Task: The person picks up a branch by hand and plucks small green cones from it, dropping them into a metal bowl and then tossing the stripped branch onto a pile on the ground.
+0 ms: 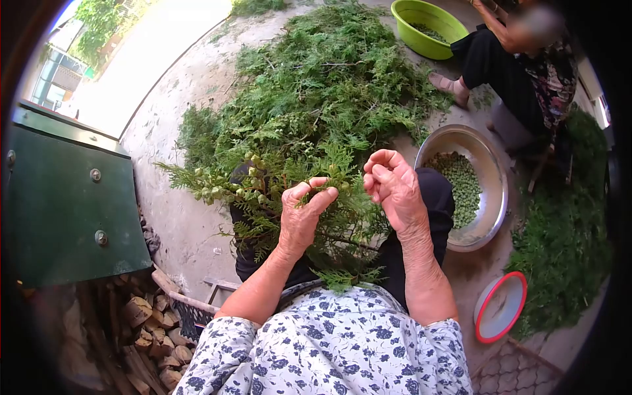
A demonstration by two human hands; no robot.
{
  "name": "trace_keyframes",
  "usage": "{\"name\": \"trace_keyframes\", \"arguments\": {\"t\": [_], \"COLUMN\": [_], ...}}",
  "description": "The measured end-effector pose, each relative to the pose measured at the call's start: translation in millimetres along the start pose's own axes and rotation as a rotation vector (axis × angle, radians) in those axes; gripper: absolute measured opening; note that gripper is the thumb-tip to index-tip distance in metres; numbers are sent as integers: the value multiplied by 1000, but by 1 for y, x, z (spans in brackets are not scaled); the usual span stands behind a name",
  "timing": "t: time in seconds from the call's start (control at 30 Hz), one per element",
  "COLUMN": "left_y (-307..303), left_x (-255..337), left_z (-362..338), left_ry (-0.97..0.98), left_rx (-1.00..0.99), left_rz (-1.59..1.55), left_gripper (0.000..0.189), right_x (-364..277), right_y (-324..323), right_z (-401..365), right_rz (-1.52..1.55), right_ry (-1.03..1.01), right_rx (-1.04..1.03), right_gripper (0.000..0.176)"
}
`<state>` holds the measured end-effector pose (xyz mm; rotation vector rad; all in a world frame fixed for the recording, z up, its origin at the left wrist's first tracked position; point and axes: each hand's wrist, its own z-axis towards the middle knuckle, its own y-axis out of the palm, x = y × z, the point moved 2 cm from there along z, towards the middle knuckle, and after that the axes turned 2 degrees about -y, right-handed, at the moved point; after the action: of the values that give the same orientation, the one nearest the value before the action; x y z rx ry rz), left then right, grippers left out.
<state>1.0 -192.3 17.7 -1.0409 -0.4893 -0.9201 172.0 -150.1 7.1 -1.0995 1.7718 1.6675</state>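
Observation:
A leafy evergreen branch (270,191) with round green cones (214,192) lies across my lap. Over it, my left hand (301,214) is closed, thumb and forefinger pinching a sprig of the branch. My right hand (398,194) is raised just to the right of the sprig, apart from my left hand. Its fingers are curled in toward the thumb, and whatever they may hold is hidden. Close to the right knee stands a steel basin (495,217) partly filled with picked green cones (456,184).
A big heap of cut branches (329,79) spreads ahead. Another person (500,66) sits at the upper right by a lime-green basin (440,14). More greenery (559,237) and a red-rimmed bowl (501,307) lie right. A green metal box (72,197) and firewood (155,329) stand left.

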Motion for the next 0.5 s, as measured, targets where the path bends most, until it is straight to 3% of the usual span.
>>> {"name": "trace_keyframes", "arguments": {"t": [0.07, 0.1, 0.17, 0.27, 0.3, 0.33, 0.4, 0.43, 0.47, 0.5], "left_y": [2, 4, 8, 10, 10, 10, 9, 9, 10, 10], "left_x": [1, 1, -7, -13, -12, -8, -4, -4, -4, -4], "left_z": [0, 1, -2, -3, -3, -2, -1, -1, -1, -2], "left_ry": [-304, -302, -646, -604, -603, -635, -666, -777, -884, -882], "left_rx": [20, 19, 42, 55, 55, 48, 42, 61, 79, 79], "left_rz": [-185, -185, -544, -533, -533, -538, -544, -764, -985, -985], "left_gripper": [16, 16, 18, 19, 19, 16, 13, 11, 10, 10], "right_x": [10, 12, 12, 14, 15, 15, 8, 12, 13, 18], "right_y": [0, 1, 11, 14, 13, 14, 21, 18, 13, 5], "right_z": [-3, -5, -11, -11, -10, -11, -16, -17, -15, -12], "right_rz": [-126, -134, -190, -380, -590, -590, -946, -556, -556, -126], "right_ry": [73, 127, 155, 8, -174, -174, -438, -49, -51, 92], "right_rx": [-65, -115, -123, -77, -90, -90, -83, -85, -86, -107], "right_gripper": [26, 26, 24, 20, 15, 15, 13, 14, 14, 14]}}
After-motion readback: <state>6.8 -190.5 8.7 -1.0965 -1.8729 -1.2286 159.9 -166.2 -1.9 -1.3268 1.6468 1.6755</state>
